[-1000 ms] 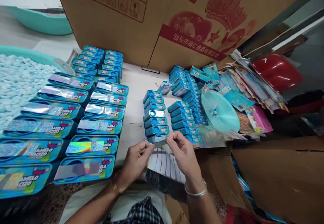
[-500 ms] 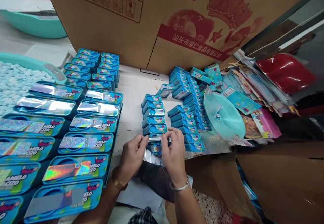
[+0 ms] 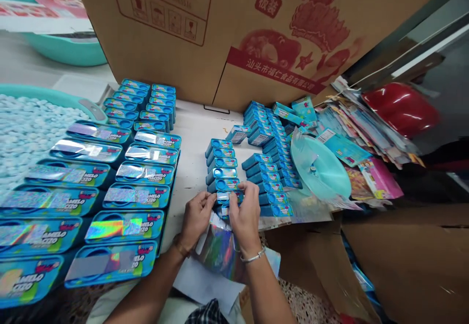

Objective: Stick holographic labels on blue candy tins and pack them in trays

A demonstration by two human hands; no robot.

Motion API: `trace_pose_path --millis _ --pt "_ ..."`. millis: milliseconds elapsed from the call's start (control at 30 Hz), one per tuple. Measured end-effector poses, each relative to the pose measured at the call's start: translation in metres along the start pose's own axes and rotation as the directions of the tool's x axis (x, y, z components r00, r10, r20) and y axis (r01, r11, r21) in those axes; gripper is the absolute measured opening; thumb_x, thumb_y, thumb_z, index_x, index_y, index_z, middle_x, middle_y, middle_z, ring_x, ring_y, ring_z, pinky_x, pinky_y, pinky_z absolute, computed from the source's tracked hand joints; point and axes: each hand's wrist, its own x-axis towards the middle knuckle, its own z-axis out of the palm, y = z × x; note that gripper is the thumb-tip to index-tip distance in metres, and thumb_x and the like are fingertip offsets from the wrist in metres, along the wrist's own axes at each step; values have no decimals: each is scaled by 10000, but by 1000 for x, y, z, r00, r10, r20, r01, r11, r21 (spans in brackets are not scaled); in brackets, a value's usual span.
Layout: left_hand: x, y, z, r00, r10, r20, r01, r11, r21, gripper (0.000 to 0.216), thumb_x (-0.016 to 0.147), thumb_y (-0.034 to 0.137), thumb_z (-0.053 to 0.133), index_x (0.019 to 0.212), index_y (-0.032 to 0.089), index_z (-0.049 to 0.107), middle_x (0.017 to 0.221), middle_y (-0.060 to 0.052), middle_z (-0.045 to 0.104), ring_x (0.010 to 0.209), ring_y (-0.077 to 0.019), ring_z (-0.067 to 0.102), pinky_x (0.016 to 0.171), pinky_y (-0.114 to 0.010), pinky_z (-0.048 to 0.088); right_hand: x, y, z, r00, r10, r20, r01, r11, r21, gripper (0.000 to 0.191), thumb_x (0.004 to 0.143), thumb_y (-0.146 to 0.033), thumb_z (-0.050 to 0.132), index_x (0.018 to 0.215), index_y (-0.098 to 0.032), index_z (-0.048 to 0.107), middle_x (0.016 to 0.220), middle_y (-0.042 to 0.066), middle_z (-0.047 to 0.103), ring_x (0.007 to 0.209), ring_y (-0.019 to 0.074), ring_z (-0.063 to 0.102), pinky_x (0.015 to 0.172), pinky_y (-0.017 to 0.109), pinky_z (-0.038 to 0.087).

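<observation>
A short row of blue candy tins (image 3: 223,162) stands on the table in front of me. Across the lid of a near tin lies a silver sticker (image 3: 224,197). My left hand (image 3: 197,216) is closed, thumb and fingertips pinched at the sticker's left end. At its right end, my right hand (image 3: 246,214) has bent fingers, with the thumb and fingertips pressed on the strip and lid. Part of that tin is hidden by the fingers. A shiny rainbow sticker sheet (image 3: 219,248) lies below and between my wrists; what holds it is hidden.
Larger rows of tins with silver strips (image 3: 137,194) stand at left, beside a teal basin (image 3: 47,92) of pale candies. More tins (image 3: 269,187) stand at right, near a teal dish (image 3: 322,167) and stacked papers (image 3: 366,128). A big carton (image 3: 176,65) stands behind.
The silver sticker has come down from between my fingertips onto the tin's lid. Both hands have moved slightly forward. The sticker sheet has tilted and now shows rainbow colours.
</observation>
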Motion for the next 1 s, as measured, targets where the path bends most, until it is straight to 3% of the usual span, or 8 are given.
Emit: trace_pose_path --millis 133,267,367,500,633,800,900,1000 --pt "-5 -6 -7 1000 -7 -9 7 997 75 288 865 460 576 872 173 611 536 63 511 467 -100 414 451 -195 252 0 6 -8 1000 -21 -18 23 994 111 199 917 -147 431 1074 -202 541 1091 86 546 1058 228 545 930 404 466" --pt "-31 1 -21 998 -29 64 29 1000 6 324 862 484 573 809 166 601 516 76 452 450 -92 395 446 -199 254 -31 5 -41 990 -11 -139 41 976 214 160 962 -235 485 1098 -204 562 1079 77 587 1024 211 576 888 365 486" --pt "-54 13 -27 994 -42 102 48 997 -53 348 890 495 553 814 158 602 528 71 459 487 -99 440 486 -202 305 -69 -1 -65 985 -140 103 118 974 195 132 965 -264 539 1071 -220 604 1036 56 637 981 203 602 884 352 491" --pt "-73 28 -28 985 -33 169 51 994 -99 313 887 444 591 960 143 633 614 55 528 582 -102 500 571 -201 373 -105 -2 -62 869 -314 382 293 949 113 413 922 -292 628 1315 -226 520 1214 91 632 1128 255 569 978 424 467" --pt "-85 30 -30 958 2 288 28 995 -101 488 812 353 680 1239 143 570 924 -29 662 765 -134 606 680 -223 467 -119 12 -39 897 -306 318 294 952 84 295 967 -196 506 1260 -218 537 1112 81 653 1042 238 588 926 419 473" --pt "-99 28 -36 915 109 388 -170 977 126 633 851 283 641 1448 220 441 1322 -107 615 785 -137 635 724 -256 516 -127 28 -28 903 -347 254 310 935 175 295 965 -168 476 1253 -206 530 1051 77 664 979 225 613 875 395 492" --pt "-100 31 -35 891 199 408 -282 947 153 536 905 256 560 1433 222 477 1313 -93 641 1029 -190 649 910 -300 506 -126 28 -33 903 -368 221 323 922 212 297 965 -214 527 1262 -206 524 1069 76 666 983 214 617 871 378 509" --pt "-97 32 -29 923 195 331 -255 955 150 469 927 247 514 1393 199 521 1211 -89 697 1100 -209 643 973 -328 491 -122 20 -41 890 -404 212 388 914 115 304 972 -233 537 1274 -211 545 1147 94 643 1047 227 590 922 408 496"
